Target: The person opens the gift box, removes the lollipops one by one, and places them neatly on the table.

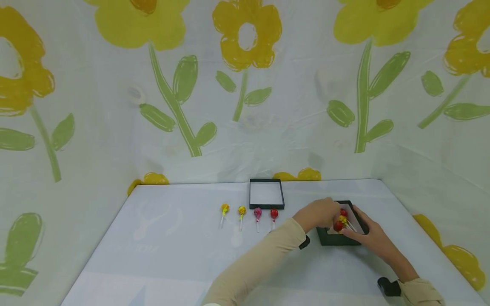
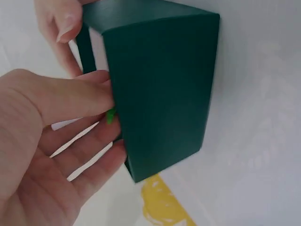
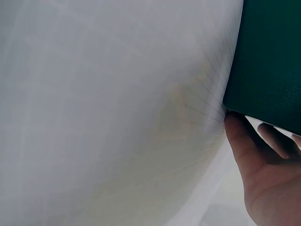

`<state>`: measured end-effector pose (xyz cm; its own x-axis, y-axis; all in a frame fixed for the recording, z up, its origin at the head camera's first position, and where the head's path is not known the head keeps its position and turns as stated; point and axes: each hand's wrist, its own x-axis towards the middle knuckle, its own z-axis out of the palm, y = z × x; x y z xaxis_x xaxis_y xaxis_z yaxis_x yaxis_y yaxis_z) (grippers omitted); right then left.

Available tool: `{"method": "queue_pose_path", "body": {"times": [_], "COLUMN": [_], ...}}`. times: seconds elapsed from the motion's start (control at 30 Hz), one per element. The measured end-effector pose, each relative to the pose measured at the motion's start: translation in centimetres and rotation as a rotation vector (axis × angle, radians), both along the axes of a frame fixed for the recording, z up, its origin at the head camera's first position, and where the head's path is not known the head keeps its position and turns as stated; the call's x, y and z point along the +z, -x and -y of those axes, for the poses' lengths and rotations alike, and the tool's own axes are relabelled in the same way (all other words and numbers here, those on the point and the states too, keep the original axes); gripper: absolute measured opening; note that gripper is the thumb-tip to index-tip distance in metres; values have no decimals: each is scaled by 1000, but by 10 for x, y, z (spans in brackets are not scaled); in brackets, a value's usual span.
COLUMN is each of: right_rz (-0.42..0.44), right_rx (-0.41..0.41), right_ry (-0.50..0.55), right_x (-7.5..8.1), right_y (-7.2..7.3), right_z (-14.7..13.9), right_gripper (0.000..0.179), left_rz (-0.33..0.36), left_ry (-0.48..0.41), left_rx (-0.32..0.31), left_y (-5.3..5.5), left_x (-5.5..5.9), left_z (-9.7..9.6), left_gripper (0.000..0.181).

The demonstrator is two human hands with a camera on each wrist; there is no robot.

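Observation:
A dark green open box (image 1: 340,240) with a pale inside stands on the right part of the table. Inside it lie lollipops, among them a red one (image 1: 338,226) and a yellow one (image 1: 342,219). My left hand (image 1: 321,212) reaches over the box's left rim. In the left wrist view, a bit of green wrapper (image 2: 111,115) and a white stick show between thumb and fingers, so it pinches a lollipop whose head is hidden. My right hand (image 1: 371,236) grips the box's right side, thumb at the front rim, fingers along the outer wall.
Left of the box, several lollipops lie in a row: a yellow-orange one (image 1: 224,208), a yellow one (image 1: 242,210), a pink one (image 1: 257,211) and a red one (image 1: 274,213). Behind them lies a shallow dark-edged lid (image 1: 266,207). Flower-printed cloth (image 1: 291,127) surrounds the white table (image 1: 153,255).

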<state>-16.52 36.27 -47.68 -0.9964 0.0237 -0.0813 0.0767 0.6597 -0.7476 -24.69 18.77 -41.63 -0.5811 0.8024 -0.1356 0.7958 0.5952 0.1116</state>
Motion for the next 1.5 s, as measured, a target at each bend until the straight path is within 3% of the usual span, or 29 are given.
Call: {"method": "queue_pose_path", "body": {"times": [0.1, 0.23, 0.33, 0.47, 0.77, 0.9, 1.0, 1.17, 1.27, 1.43, 1.5], "right_rz": [14, 29, 25, 27, 52, 48, 43, 30, 20, 28, 29], "right_rx": [-5, -11, -8, -6, -7, -10, -9, -2, 0, -7, -9], "right_ry": [-5, -26, -26, -18, -29, -36, -36, -36, -41, -48, -46], "right_x": [1, 2, 1, -1, -1, -1, -1, 1, 2, 2, 2], "right_y": [0, -1, -1, -1, 0, 1, 2, 0, -1, 0, 0], "right_z": [0, -2, -3, -3, -2, -1, 1, 1, 1, 1, 1], "right_gripper": [94, 95, 96, 97, 96, 97, 97, 96, 96, 97, 97], "left_rz": [-35, 13, 92, 206, 569, 692, 761, 862, 932, 1109, 1134], "left_ry": [-69, -206, -278, -384, -792, -931, -1026, -1098, -1101, -1166, -1181], "left_rx": [3, 36, 75, 175, 417, 481, 496, 533, 592, 698, 739], "left_y": [3, 9, 13, 13, 2, -4, -8, -15, -18, -21, -23], "left_x": [5, 6, 2, -8, -32, -37, -37, -37, -39, -48, -53], "left_z": [9, 23, 33, 44, 59, 63, 66, 75, 81, 88, 89], "left_gripper": [12, 7, 6, 8, 8, 8, 10, 9, 10, 13, 14]}}
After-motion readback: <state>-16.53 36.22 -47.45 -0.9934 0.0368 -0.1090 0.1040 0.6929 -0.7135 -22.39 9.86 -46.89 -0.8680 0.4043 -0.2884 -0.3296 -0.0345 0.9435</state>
